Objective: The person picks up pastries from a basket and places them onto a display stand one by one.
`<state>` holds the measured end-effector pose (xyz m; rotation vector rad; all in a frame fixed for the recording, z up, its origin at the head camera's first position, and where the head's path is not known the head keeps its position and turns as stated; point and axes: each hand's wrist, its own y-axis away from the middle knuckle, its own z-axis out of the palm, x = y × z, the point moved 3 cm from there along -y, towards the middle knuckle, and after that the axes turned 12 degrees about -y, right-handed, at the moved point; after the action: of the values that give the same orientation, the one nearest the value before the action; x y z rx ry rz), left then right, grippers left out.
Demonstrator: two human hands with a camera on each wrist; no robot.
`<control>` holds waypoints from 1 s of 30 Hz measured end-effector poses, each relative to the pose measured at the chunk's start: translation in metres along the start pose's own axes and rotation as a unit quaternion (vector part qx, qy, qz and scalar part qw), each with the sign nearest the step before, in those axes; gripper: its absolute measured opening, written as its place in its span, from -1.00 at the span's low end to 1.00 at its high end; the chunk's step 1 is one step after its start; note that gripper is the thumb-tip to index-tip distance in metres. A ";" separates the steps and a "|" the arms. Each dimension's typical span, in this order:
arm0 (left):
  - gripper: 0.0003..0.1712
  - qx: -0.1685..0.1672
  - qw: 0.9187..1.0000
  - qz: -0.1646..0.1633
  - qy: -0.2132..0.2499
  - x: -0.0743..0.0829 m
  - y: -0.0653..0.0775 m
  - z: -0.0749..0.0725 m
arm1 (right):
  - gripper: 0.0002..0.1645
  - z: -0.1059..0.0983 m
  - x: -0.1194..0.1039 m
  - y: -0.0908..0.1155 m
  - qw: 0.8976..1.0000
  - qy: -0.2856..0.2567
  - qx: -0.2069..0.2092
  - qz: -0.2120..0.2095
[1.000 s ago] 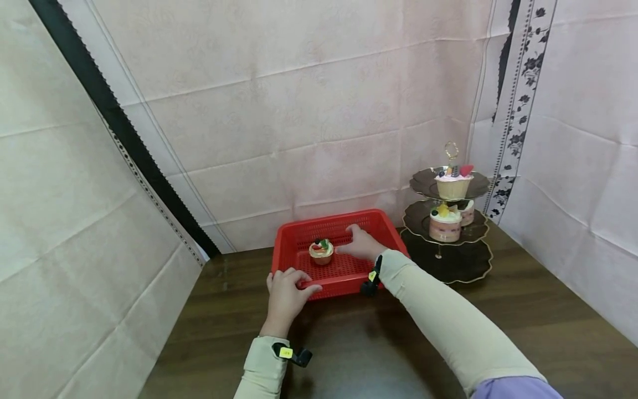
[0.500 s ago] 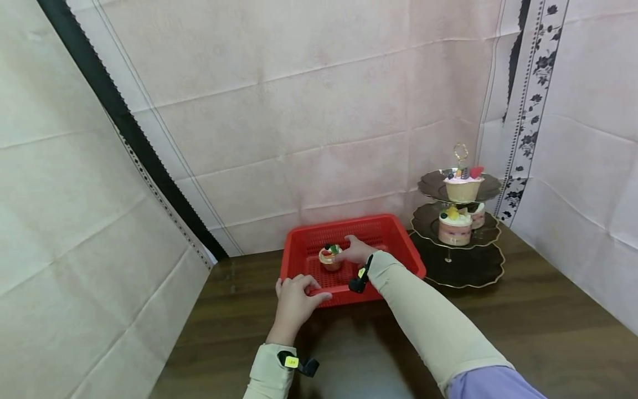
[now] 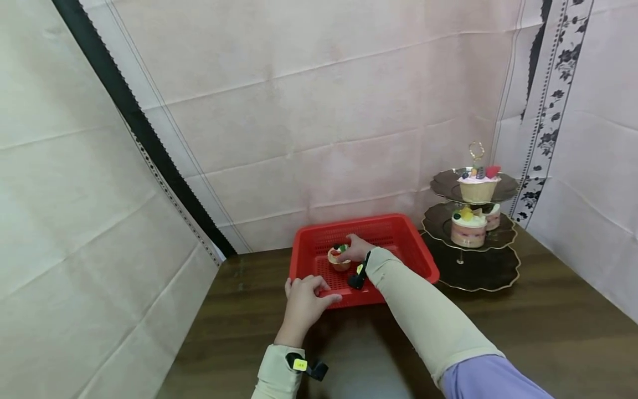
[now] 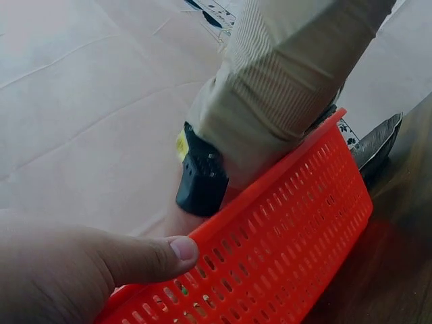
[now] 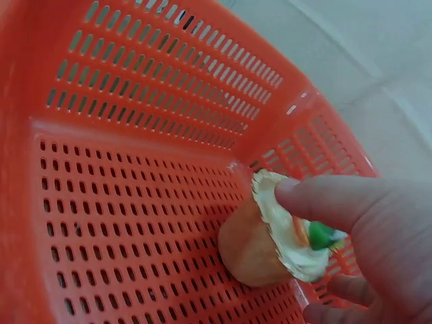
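A red plastic basket [image 3: 356, 298] with slotted walls stands on the table, and my left hand [image 3: 303, 305] grips its near-left rim. In the left wrist view, the thumb [image 4: 165, 258] lies along the outside of the rim. Inside the basket sits a toy cupcake [image 5: 253, 250] with cream and red and green topping. My right hand [image 3: 360, 250] reaches in over it. In the right wrist view, the thumb [image 5: 331, 199] overlaps the cream edge, while other fingers [image 5: 352, 290] are spread on the opposite side. A firm hold is not visible.
At right stands a tiered black stand [image 3: 473, 271] with gold wavy edges. A pale cupcake [image 3: 477, 191] sits on its top tier. Two layered dessert cups, the nearer yellow-topped cup [image 3: 468, 233] in front, share the middle tier. Cloth walls [image 3: 324, 111] enclose the table.
My right hand has moved left to the cupcake, its thumb now over the cream. The left hand stays on the rim. The whole view has shifted slightly.
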<state>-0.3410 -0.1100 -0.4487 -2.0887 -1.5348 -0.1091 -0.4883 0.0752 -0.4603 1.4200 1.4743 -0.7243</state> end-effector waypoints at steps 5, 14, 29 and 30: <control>-0.67 -0.005 1.000 0.008 -0.002 0.003 0.001 0.000 | 0.01 0.006 0.000 -0.003 1.000 0.010 -0.003 -0.001; -0.67 -0.009 1.000 0.006 -0.009 0.003 0.001 -0.002 | -0.06 0.012 -0.004 -0.006 0.999 0.038 -0.024 0.002; -0.69 -0.004 1.000 0.012 0.011 0.001 -0.002 -0.001 | -0.15 0.010 -0.006 -0.002 0.996 0.074 -0.046 0.028; -0.69 -0.004 1.000 0.012 0.011 0.001 -0.002 -0.001 | -0.16 0.011 -0.007 0.000 0.995 0.081 -0.048 0.028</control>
<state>-0.3420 -0.1096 -0.4465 -2.1042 -1.4987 -0.1292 -0.4871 0.0629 -0.4586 1.4683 1.5661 -0.5060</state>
